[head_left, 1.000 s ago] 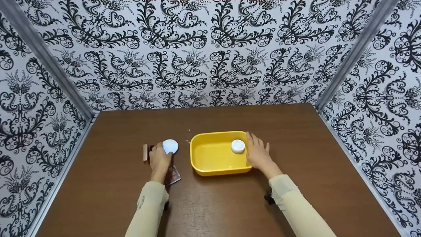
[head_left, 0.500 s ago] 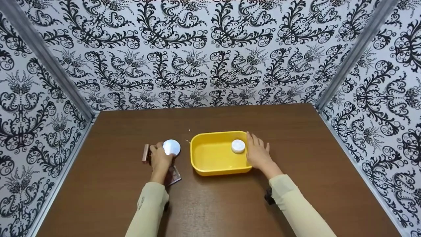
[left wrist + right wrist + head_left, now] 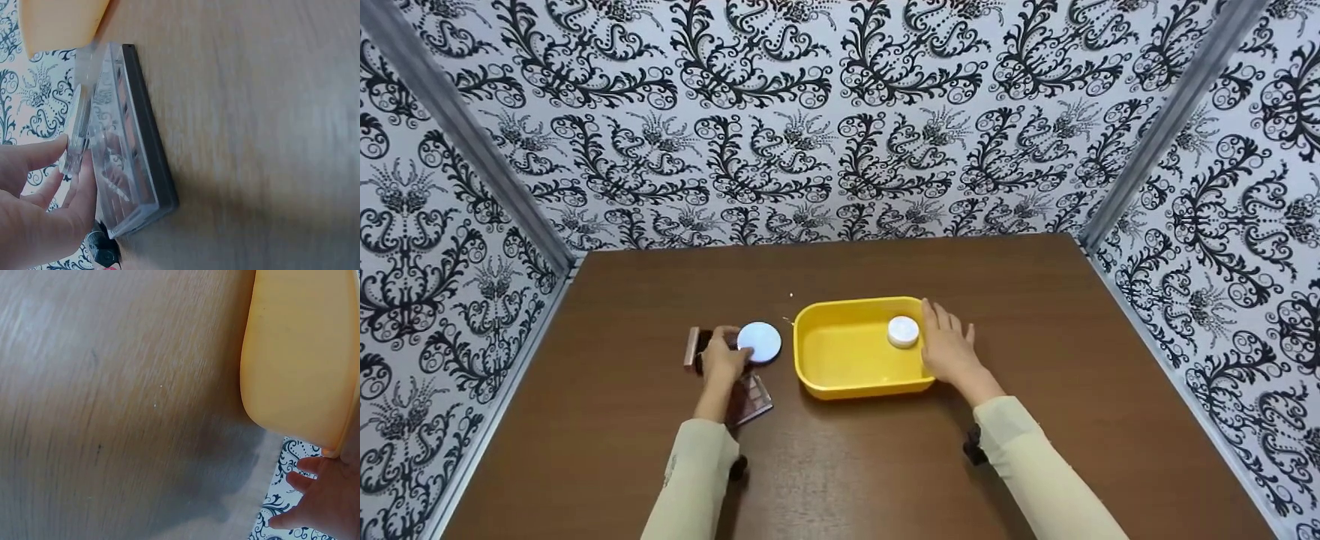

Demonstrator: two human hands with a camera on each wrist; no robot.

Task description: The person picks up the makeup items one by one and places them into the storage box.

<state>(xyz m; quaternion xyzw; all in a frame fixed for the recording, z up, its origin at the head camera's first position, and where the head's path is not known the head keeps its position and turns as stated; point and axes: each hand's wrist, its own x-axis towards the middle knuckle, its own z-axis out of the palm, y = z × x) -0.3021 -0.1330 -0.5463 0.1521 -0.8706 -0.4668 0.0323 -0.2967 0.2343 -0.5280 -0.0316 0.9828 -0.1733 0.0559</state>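
Note:
My left hand (image 3: 721,361) pinches the edge of a round white compact (image 3: 760,343) between thumb and fingers, left of the yellow tub (image 3: 847,392). The left wrist view shows this compact (image 3: 77,121) edge-on, tilted up, with a clear rim. Just below the hand lies a makeup palette (image 3: 753,401); its transparent lid and dark base (image 3: 147,126) show in the left wrist view. My right hand (image 3: 949,351) rests on the tub's right rim, fingers straight and spread outside it. Inside the tub, near that hand, sits a small white round jar (image 3: 903,331).
Beyond the left hand's far side stands a narrow pinkish box (image 3: 692,349) with a dark item (image 3: 705,341) beside it, partly hidden by the hand. Patterned walls (image 3: 817,150) enclose the brown table (image 3: 847,480) at the back and sides.
My left hand has shifted the white compact slightly right and toward me, nearer the tub, uncovering more of the palette. The right hand and tub have stayed put.

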